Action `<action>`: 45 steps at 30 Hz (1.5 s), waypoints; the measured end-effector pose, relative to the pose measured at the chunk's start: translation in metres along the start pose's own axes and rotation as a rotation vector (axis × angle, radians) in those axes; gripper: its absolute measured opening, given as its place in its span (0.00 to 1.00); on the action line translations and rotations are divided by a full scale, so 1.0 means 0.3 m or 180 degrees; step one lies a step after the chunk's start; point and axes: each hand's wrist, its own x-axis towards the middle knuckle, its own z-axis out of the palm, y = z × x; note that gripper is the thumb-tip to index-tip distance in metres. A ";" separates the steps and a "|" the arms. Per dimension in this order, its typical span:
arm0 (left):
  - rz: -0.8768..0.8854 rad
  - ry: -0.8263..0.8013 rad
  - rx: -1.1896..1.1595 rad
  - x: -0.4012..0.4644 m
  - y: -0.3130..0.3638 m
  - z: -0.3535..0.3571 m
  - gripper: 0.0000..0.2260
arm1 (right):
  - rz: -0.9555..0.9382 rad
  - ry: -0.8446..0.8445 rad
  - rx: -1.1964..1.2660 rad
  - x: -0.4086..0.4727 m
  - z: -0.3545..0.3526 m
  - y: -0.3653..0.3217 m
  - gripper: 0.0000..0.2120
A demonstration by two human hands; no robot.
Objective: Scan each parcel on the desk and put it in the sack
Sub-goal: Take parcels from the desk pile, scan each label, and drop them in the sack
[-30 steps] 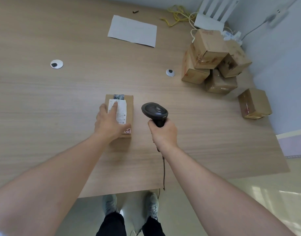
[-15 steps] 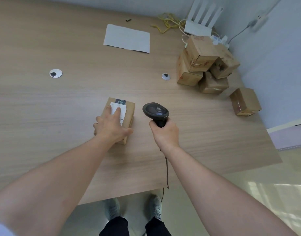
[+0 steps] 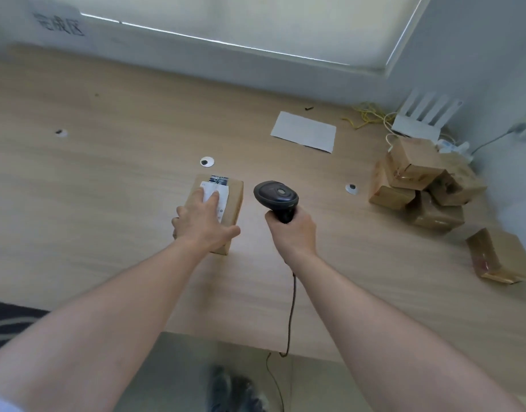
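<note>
A small brown cardboard parcel with a white label lies on the wooden desk in front of me. My left hand lies on top of it, fingers over the label and thumb at its near right side, gripping it. My right hand is closed around the handle of a black barcode scanner, held upright just right of the parcel, its cable hanging over the desk's front edge. A pile of several brown parcels sits at the right, with one more parcel apart near the right edge. No sack is in view.
A white sheet of paper lies at the back. A white router with yellow and white cables stands in the far right corner. Round cable grommets dot the desk. A dark striped shape shows at the lower left below the desk.
The view has swung up and left, showing the wall and window. My left hand has closed more firmly over the parcel, which shifted slightly; the scanner stays in my right hand.
</note>
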 end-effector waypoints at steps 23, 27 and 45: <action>-0.1745 0.1622 -0.0500 -0.680 -0.747 -0.470 0.49 | -0.1724 -0.1884 -0.0132 -0.632 0.463 -0.500 0.10; -0.1818 0.1715 -0.0452 -0.822 -0.949 -0.558 0.49 | -0.1710 -0.2002 -0.0059 -0.835 0.616 -0.573 0.11; -0.2023 0.1937 -0.0513 -1.196 -1.788 -0.796 0.46 | -0.1903 -0.2109 0.0008 -1.475 1.196 -0.769 0.14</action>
